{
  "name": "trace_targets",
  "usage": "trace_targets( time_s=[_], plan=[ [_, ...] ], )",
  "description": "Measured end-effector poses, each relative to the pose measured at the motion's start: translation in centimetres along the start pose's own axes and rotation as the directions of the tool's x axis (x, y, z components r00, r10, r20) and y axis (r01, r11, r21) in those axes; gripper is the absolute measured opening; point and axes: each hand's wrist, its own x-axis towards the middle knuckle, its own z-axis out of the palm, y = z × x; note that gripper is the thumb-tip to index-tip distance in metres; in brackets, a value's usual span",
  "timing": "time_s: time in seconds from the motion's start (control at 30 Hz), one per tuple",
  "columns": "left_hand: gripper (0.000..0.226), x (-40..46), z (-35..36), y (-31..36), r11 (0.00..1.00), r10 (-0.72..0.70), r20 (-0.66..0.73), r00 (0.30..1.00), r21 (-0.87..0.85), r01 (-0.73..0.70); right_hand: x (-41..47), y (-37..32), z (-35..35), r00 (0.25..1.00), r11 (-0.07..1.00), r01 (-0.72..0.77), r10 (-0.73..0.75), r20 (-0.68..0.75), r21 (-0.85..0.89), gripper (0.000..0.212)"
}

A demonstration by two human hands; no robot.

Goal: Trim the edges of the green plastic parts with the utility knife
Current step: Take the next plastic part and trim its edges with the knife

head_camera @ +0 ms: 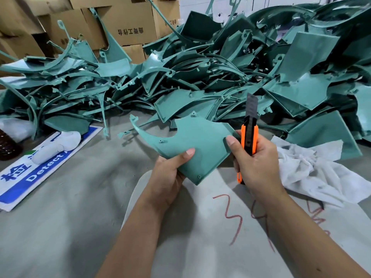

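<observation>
Above the grey table [60, 227], the left hand [170, 175] grips a green part [192, 145] by its lower edge, thumb on top. Beside it, the right hand [255, 159] curls around an orange knife [249, 137], blade pointing up, thumb touching the part's right edge. Behind lies a pile of green parts [200, 73].

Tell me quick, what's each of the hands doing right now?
Left hand: gripping the green plastic part.
Right hand: gripping the orange utility knife, blade extended upward.
</observation>
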Motion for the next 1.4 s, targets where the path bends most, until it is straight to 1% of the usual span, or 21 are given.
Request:
trace_targets(
  time_s=[0.07, 0.13, 0.2, 0.27, 0.33, 0.4, 0.43, 0.57, 0.83, 0.97, 1.07, 1.17, 1.3, 1.4],
  plan=[
    [0.049, 0.1, 0.0, 0.2, 0.999, 0.041, -0.079, 0.996, -0.025, -0.043, 0.0, -0.2, 0.1, 0.999, 1.000, -0.022, 0.023, 0.034, -0.005, 0.029],
    [0.050, 0.2, -0.2, 0.4, 0.994, 0.078, -0.155, 0.985, -0.068, -0.089, 0.0, -0.4, 0.0, 0.999, 0.995, -0.030, 0.033, 0.037, -0.095, 0.035],
    [0.047, 0.3, -0.4, 0.6, 0.987, 0.107, -0.198, 0.974, -0.095, -0.128, -0.1, -0.5, -0.1, 0.999, 0.975, 0.035, -0.029, 0.030, -0.218, 0.039],
    [0.042, 0.4, -0.6, 0.6, 0.981, 0.132, -0.201, 0.971, -0.114, -0.157, -0.3, -0.5, -0.2, 0.991, 0.921, 0.136, -0.127, 0.050, -0.364, 0.040],
    [0.042, 0.3, -0.7, 0.7, 0.977, 0.155, -0.174, 0.972, -0.120, -0.177, -0.6, -0.6, -0.1, 0.978, 0.844, 0.209, -0.189, 0.091, -0.494, 0.036],
    [0.046, 0.2, -0.7, 0.8, 0.978, 0.162, -0.137, 0.977, -0.110, -0.178, -0.7, -0.6, -0.1, 0.972, 0.781, 0.234, -0.200, 0.123, -0.580, 0.032],
    [0.047, 0.2, -0.7, 0.8, 0.979, 0.161, -0.122, 0.979, -0.106, -0.174, -0.7, -0.6, 0.0, 0.971, 0.766, 0.237, -0.195, 0.134, -0.597, 0.032],
    [0.052, 0.1, -0.6, 1.0, 0.981, 0.153, -0.112, 0.982, -0.101, -0.165, -0.6, -0.5, -0.1, 0.970, 0.758, 0.243, -0.193, 0.148, -0.606, 0.033],
    [0.050, -0.1, -0.3, 1.0, 0.980, 0.165, -0.132, 0.977, -0.091, -0.178, -0.5, -0.4, -0.2, 0.964, 0.730, 0.264, -0.221, 0.148, -0.631, 0.033],
    [0.055, 0.2, -0.3, 1.0, 0.972, 0.188, -0.154, 0.970, -0.112, -0.206, -1.1, -0.8, 0.2, 0.942, 0.687, 0.335, -0.239, 0.235, -0.645, 0.027],
    [0.055, 0.5, -0.4, 1.1, 0.961, 0.187, -0.187, 0.964, -0.170, -0.219, -1.4, -1.0, 0.7, 0.933, 0.673, 0.354, -0.213, 0.289, -0.649, 0.030],
    [0.057, 0.6, -0.5, 1.1, 0.949, 0.175, -0.221, 0.960, -0.223, -0.224, -1.4, -1.1, 0.8, 0.926, 0.696, 0.361, -0.188, 0.327, -0.621, 0.029],
    [0.056, 0.6, -0.6, 1.1, 0.948, 0.194, -0.200, 0.960, -0.215, -0.236, -1.4, -1.0, 0.5, 0.918, 0.708, 0.382, -0.215, 0.334, -0.595, 0.030],
    [0.054, 0.6, -0.3, 1.3, 0.935, 0.188, -0.236, 0.953, -0.254, -0.247, -1.5, -1.1, 0.6, 0.886, 0.640, 0.453, -0.244, 0.395, -0.620, 0.032]
  ],
)
